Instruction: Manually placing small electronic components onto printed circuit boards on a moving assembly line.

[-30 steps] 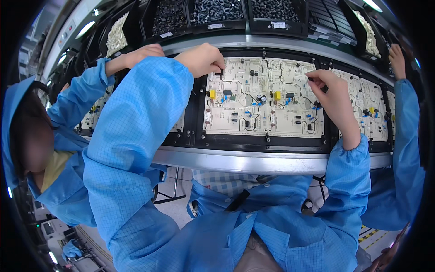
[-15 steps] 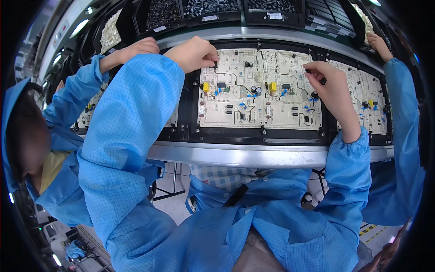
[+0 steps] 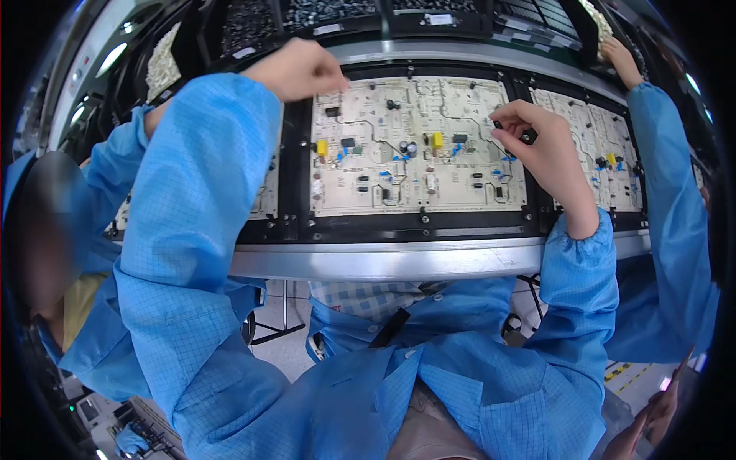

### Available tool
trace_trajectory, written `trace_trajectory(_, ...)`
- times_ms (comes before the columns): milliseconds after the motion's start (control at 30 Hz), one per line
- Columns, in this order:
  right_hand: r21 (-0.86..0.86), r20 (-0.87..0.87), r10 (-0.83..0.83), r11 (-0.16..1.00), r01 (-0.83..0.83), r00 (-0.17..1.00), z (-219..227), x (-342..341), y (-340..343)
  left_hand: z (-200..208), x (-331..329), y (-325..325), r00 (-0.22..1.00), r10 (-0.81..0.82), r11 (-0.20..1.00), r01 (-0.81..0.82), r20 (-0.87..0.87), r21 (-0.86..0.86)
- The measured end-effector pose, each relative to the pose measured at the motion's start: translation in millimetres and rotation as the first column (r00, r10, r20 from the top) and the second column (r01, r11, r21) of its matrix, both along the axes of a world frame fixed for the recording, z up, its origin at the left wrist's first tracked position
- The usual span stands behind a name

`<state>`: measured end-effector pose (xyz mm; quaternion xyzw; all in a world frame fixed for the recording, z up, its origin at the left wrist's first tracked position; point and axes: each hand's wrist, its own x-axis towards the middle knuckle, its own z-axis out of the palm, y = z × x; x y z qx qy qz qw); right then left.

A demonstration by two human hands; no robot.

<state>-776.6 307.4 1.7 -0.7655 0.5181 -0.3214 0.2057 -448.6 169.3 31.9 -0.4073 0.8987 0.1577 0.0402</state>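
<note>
My left hand point(image 3: 300, 70) is just above the far left corner of a pale circuit board point(image 3: 360, 201). Its fingers are slightly blurred and loosely parted, with nothing visible between them. A black block-shaped component point(image 3: 332, 112) lies on the board just below those fingertips. Over the right edge of the adjoining circuit board point(image 3: 468, 201), my right hand point(image 3: 546, 142) pinches a small black component point(image 3: 497, 124) between thumb and fingertips. Another small dark piece point(image 3: 529, 136) shows within its curled fingers. Both boards carry yellow, blue and black parts.
A black frame point(image 3: 414, 226) surrounds the boards, with a metal rail point(image 3: 383, 261) in front. Bins of black components point(image 3: 330, 14) line the far side. A co-worker's sleeve point(image 3: 115, 172) is at left; another person's hand point(image 3: 621, 61) reaches into a bin at right.
My left hand has lifted off the black component, which now shows on the board. My right hand keeps its pinch near the right board's edge. The whole view has shifted slightly.
</note>
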Motion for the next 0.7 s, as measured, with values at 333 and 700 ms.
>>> trace_trajectory(333,0.085,0.012,-0.078,0.993,0.077,0.997,2,-12,45,-3,-40,-94,0.927,0.016,0.737,-0.263,-0.374,-0.622)
trace_trajectory(700,-0.244,-0.118,0.053,0.966,-0.080,0.992,48,19,-47,-17,-22,-144,0.932,0.067,0.783,-0.271,-0.357,-0.559)
